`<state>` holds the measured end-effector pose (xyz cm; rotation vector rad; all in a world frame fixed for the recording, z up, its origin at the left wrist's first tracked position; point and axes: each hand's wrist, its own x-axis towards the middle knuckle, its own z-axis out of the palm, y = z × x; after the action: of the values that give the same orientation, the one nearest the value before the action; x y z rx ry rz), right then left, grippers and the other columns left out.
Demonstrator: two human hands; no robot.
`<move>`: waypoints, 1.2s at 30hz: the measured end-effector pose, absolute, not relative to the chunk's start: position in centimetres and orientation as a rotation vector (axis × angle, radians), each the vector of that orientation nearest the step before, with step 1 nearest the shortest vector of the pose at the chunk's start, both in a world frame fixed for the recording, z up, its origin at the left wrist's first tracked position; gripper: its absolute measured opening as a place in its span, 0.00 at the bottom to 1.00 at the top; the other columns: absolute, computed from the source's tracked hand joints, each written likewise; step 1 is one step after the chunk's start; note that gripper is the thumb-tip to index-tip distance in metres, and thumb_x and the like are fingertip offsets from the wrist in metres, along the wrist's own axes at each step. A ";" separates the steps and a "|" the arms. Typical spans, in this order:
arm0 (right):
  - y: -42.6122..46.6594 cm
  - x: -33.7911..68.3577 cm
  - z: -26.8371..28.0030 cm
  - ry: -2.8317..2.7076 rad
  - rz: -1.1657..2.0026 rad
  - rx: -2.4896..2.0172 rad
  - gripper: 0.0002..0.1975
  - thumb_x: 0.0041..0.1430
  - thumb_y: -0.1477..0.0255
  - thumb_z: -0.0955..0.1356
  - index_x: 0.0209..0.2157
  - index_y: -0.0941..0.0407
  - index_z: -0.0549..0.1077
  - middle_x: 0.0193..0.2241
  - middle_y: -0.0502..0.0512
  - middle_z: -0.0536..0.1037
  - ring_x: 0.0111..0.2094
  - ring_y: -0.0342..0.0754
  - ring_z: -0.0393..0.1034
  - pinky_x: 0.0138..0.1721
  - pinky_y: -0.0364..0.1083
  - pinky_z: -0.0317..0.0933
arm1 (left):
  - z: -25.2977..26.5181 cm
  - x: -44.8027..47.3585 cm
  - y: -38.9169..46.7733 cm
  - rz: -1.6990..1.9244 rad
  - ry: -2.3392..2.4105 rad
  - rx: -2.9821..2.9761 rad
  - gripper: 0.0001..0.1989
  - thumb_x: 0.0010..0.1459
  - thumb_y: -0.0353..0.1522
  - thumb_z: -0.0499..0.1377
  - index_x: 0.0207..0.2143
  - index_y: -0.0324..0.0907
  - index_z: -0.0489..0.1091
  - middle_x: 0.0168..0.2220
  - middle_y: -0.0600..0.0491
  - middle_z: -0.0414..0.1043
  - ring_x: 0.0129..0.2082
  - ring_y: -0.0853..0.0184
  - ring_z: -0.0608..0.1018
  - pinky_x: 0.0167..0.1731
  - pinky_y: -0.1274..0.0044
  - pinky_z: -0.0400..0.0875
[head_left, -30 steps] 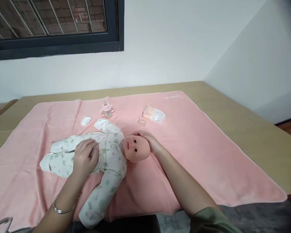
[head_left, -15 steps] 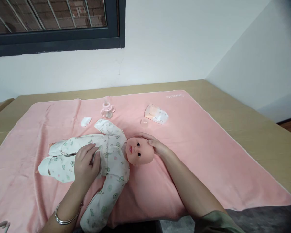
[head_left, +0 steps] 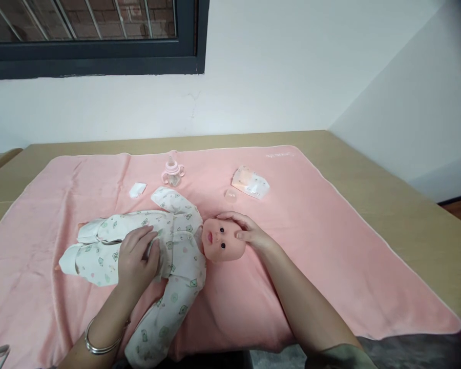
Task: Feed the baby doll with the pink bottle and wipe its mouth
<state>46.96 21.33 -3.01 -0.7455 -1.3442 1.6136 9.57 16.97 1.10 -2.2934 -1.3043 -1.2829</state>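
A baby doll (head_left: pixel 182 256) in a white patterned outfit lies on its back on a pink blanket (head_left: pixel 330 266), head to the right and feet to the left. My left hand (head_left: pixel 138 256) rests on the doll's belly, fingers apart and slightly bent over the cloth. My right hand (head_left: pixel 249 230) lies along the top and far side of the doll's bare head (head_left: pixel 223 251), the thumb on its forehead and the fingers stretched out. One sleeve reaches toward me; the other points away. Both palms are hidden.
Beyond the doll lie a small white packet (head_left: pixel 138 189), a pink two-handled baby bottle (head_left: pixel 173 173), a small clear dome-shaped piece (head_left: pixel 230 195) and a printed plastic packet (head_left: pixel 251 182). A wooden table (head_left: pixel 369 189) stands against a white wall under a barred window (head_left: pixel 100 56).
The view has shifted slightly. My right hand stays on the doll's head with its thumb a little higher off the face; my left hand stays on its belly.
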 end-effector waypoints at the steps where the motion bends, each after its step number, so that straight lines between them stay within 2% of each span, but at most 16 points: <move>1: 21.3 47.0 -3.0 -1.338 1.627 -0.748 0.35 0.54 0.50 0.85 0.59 0.52 0.85 0.66 0.65 0.80 0.67 0.66 0.77 0.67 0.61 0.73 | 1.1 9.6 17.0 -1.281 -1.301 -2.293 0.07 0.73 0.25 0.64 0.49 0.43 0.79 0.49 0.43 0.87 0.50 0.54 0.87 0.52 0.61 0.84; 6: 21.2 46.8 -2.4 -1.275 1.708 -0.722 0.33 0.52 0.54 0.86 0.56 0.53 0.86 0.68 0.65 0.79 0.67 0.66 0.77 0.67 0.61 0.73 | 1.0 9.5 17.1 -1.279 -1.311 -2.298 0.07 0.73 0.26 0.64 0.49 0.44 0.80 0.49 0.44 0.87 0.51 0.54 0.87 0.52 0.61 0.84; 13: 21.4 46.7 -2.6 -1.264 1.717 -0.712 0.32 0.52 0.53 0.86 0.56 0.51 0.87 0.67 0.62 0.80 0.66 0.63 0.78 0.67 0.59 0.73 | 1.0 9.3 17.0 -1.272 -1.315 -2.312 0.08 0.73 0.26 0.64 0.50 0.44 0.80 0.51 0.43 0.87 0.51 0.53 0.87 0.52 0.60 0.84; 20: 21.8 46.9 -3.7 -1.294 1.710 -0.697 0.36 0.54 0.49 0.84 0.60 0.52 0.85 0.66 0.64 0.80 0.65 0.64 0.78 0.67 0.60 0.73 | 0.9 9.4 17.0 -1.283 -1.321 -2.308 0.07 0.73 0.26 0.64 0.50 0.44 0.80 0.51 0.43 0.87 0.52 0.53 0.87 0.53 0.61 0.83; 27: 21.3 45.4 -3.3 -1.177 1.682 -0.730 0.37 0.54 0.42 0.82 0.55 0.53 0.87 0.63 0.66 0.82 0.63 0.65 0.80 0.66 0.61 0.74 | 0.7 9.3 17.1 -1.271 -1.344 -2.305 0.07 0.74 0.27 0.63 0.50 0.45 0.80 0.50 0.44 0.87 0.51 0.53 0.87 0.52 0.60 0.84; 31: 20.9 44.8 -2.5 -1.127 1.686 -0.786 0.36 0.58 0.40 0.80 0.55 0.54 0.87 0.61 0.66 0.84 0.62 0.65 0.81 0.67 0.61 0.74 | 0.5 9.3 17.1 -1.293 -1.378 -2.298 0.08 0.73 0.28 0.63 0.49 0.46 0.81 0.50 0.45 0.87 0.51 0.53 0.88 0.52 0.59 0.84; 36: 21.3 44.6 -3.0 -1.059 1.712 -0.870 0.40 0.53 0.36 0.81 0.53 0.54 0.88 0.58 0.66 0.86 0.60 0.66 0.82 0.67 0.62 0.74 | 0.2 9.2 17.0 -1.322 -1.408 -2.312 0.08 0.73 0.29 0.63 0.49 0.47 0.82 0.51 0.45 0.88 0.52 0.52 0.88 0.54 0.58 0.84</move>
<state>44.64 21.32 -3.04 -0.8705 -1.0594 1.7116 9.19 17.01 0.24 -2.3120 -1.4077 -1.3219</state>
